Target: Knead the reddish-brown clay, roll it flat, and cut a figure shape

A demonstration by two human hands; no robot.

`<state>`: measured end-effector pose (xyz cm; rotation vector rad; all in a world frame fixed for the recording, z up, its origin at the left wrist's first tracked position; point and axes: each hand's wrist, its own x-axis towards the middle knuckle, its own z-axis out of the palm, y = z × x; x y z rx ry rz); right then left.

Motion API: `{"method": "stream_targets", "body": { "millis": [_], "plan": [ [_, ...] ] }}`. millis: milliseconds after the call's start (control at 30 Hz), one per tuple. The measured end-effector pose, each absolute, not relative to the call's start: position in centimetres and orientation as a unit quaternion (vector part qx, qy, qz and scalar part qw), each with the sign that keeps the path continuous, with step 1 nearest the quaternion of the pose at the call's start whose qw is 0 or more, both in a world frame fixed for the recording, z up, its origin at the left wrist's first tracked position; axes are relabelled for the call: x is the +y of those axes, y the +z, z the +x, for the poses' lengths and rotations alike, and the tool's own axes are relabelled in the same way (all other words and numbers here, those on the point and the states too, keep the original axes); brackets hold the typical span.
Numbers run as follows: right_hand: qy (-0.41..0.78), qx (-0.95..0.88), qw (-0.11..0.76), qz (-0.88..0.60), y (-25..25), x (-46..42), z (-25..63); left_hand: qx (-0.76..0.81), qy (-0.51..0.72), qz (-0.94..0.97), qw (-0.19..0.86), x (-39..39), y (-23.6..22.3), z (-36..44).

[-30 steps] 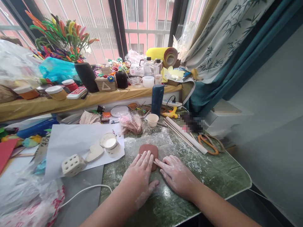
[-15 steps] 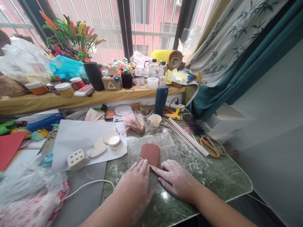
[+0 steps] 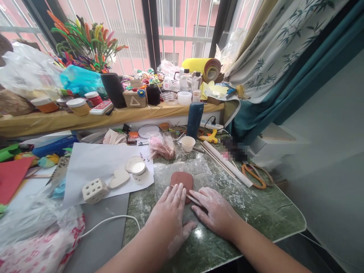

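Note:
A flat reddish-brown clay slab with rounded corners lies on a clear plastic sheet. My left hand rests palm down over the slab's near part, fingers stretched out flat and thumb apart. Beneath those fingers runs a thin wooden stick; its tip shows left of the fingertips and its middle is hidden. At the stick's right end is my right hand, with the stick between its forefinger and thumb and the other fingers curled. White powder coats both hands.
White paper at left carries a dice-shaped block, a heart-shaped piece and a jar of white powder. Behind the slab stand a paper cup and blue bottle. Right lie a white roll and orange-handled scissors.
My left fingers drew back toward me, baring more of the slab and stick, then slid forward over them again. My right hand stayed by the stick's right end. The view shifted slightly.

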<state>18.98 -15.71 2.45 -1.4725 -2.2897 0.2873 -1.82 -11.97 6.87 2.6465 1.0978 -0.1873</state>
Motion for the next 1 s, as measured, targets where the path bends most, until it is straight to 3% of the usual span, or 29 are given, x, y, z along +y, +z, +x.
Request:
{"method": "stream_targets", "body": {
  "millis": [433, 1000],
  "plan": [
    [0.116, -0.776, 0.263, -0.561, 2.0, -15.4, 18.9, 0.368, -0.041, 0.921, 0.122, -9.6, 4.8, -0.5],
    [0.099, -0.782, 0.227, -0.572, 1.6, -14.2, 19.1, 0.341, 0.056, 0.931, 0.119, -7.5, 3.3, 0.1]
  ]
}}
